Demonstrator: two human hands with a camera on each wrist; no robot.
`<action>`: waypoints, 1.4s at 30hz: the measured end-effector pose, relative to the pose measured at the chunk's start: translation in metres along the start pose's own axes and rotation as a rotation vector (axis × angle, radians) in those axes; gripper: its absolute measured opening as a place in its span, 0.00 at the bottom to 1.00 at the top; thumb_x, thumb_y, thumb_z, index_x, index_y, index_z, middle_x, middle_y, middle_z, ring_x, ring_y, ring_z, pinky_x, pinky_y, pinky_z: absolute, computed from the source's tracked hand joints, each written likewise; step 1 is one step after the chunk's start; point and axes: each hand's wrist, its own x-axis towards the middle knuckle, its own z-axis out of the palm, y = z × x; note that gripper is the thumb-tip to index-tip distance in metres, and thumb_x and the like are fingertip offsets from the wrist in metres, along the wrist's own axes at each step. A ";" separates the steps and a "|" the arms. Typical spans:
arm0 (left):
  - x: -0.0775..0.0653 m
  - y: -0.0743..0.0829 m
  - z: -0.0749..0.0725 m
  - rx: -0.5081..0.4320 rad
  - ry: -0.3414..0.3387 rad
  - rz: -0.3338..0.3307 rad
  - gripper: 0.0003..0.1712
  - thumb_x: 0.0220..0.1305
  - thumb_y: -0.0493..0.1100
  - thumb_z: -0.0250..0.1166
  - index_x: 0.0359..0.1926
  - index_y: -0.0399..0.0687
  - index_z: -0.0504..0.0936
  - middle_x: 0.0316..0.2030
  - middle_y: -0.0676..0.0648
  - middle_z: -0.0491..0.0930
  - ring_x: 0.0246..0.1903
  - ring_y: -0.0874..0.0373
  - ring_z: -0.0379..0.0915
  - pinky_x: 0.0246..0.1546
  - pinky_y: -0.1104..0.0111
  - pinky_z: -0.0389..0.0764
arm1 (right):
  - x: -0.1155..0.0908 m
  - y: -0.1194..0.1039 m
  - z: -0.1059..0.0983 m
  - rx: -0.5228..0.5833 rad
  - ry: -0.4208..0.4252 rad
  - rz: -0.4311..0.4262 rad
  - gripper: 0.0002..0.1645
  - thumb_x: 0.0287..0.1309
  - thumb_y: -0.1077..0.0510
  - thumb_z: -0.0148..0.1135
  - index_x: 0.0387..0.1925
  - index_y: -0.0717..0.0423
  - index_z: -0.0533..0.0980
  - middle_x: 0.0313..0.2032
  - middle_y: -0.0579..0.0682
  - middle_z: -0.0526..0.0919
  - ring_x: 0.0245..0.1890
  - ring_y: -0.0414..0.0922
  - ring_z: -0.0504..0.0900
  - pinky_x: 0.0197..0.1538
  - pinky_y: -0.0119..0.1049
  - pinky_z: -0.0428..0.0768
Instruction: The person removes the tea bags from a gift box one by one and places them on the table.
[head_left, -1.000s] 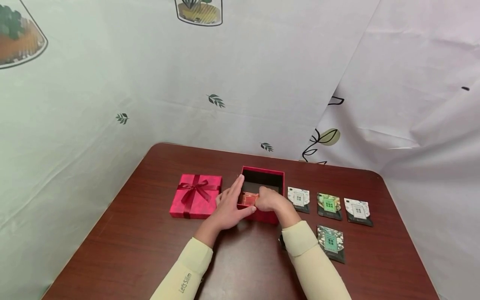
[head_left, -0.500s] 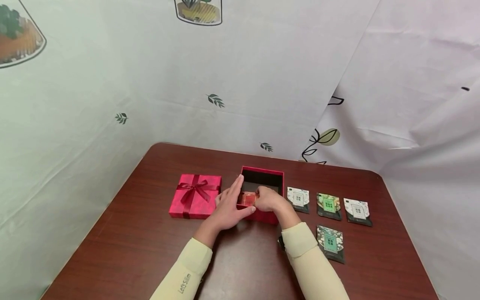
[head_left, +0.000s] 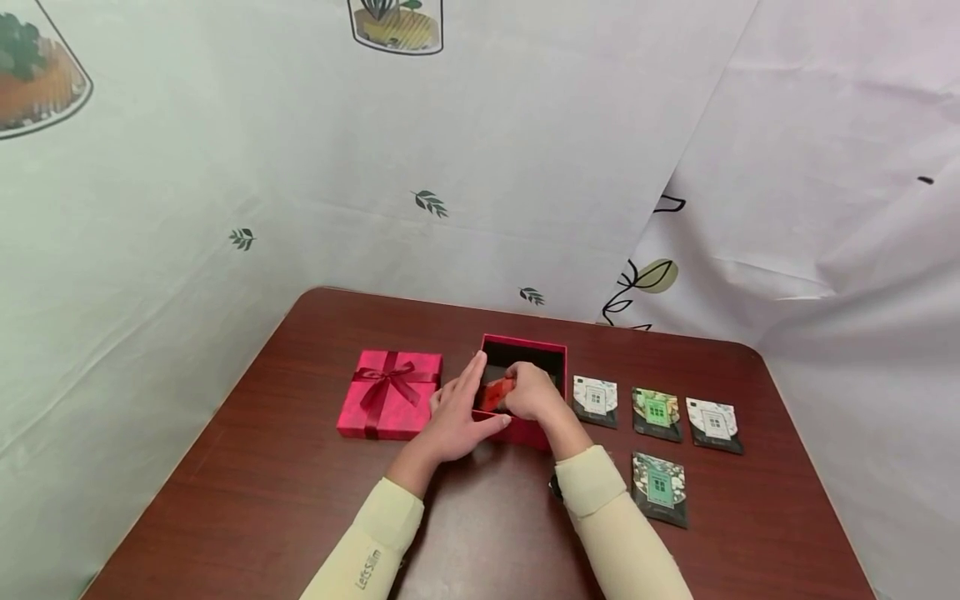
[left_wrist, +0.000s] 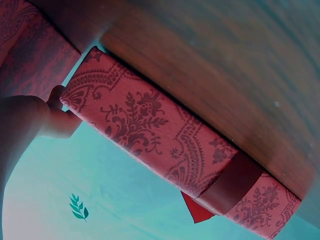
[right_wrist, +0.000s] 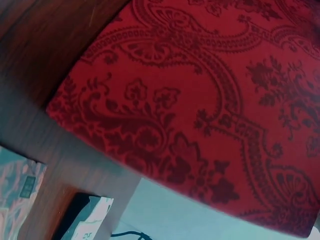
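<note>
The red patterned gift box (head_left: 525,433) stands uncovered in the head view, dark inside. My left hand (head_left: 456,421) lies along its left side with fingers extended and the thumb at the front rim. Inside the box, my right hand (head_left: 534,393) pinches an orange-red packet (head_left: 497,393), which is tilted; its fingertips are hidden. Left of the box lies the red lid (head_left: 392,396) with a dark red ribbon bow. In the left wrist view the lid's side (left_wrist: 145,125) fills the middle. The box's patterned wall (right_wrist: 190,110) fills most of the right wrist view.
Right of the box lie a white-and-black packet (head_left: 596,402), a green-and-yellow packet (head_left: 657,413) and another white packet (head_left: 715,424). Nearer to me is a teal-labelled packet (head_left: 660,488). Patterned white cloth (head_left: 480,167) hangs behind the brown table (head_left: 247,467).
My right hand has shifted slightly up and left inside the box, and the orange-red packet has tilted. The left hand keeps its place against the box.
</note>
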 end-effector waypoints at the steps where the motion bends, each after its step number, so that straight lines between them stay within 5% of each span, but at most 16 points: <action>1: 0.000 0.000 0.000 0.000 0.001 0.002 0.61 0.58 0.64 0.68 0.80 0.66 0.38 0.77 0.69 0.34 0.71 0.47 0.49 0.62 0.42 0.45 | 0.000 -0.001 0.001 0.011 0.011 0.001 0.32 0.47 0.65 0.75 0.56 0.65 0.75 0.42 0.57 0.80 0.37 0.51 0.77 0.41 0.43 0.80; 24: 0.000 0.001 0.001 0.005 0.007 0.009 0.61 0.58 0.64 0.69 0.81 0.62 0.40 0.78 0.64 0.38 0.71 0.44 0.49 0.62 0.38 0.43 | -0.013 0.005 -0.003 0.107 0.182 -0.026 0.31 0.47 0.65 0.76 0.56 0.61 0.77 0.45 0.57 0.82 0.39 0.51 0.80 0.41 0.44 0.82; 42: 0.002 0.001 0.001 0.010 0.016 -0.010 0.62 0.56 0.65 0.70 0.81 0.64 0.40 0.78 0.62 0.39 0.70 0.44 0.49 0.62 0.38 0.44 | -0.033 0.014 -0.010 0.287 0.267 -0.106 0.34 0.46 0.67 0.76 0.58 0.58 0.75 0.43 0.55 0.80 0.25 0.43 0.80 0.30 0.37 0.80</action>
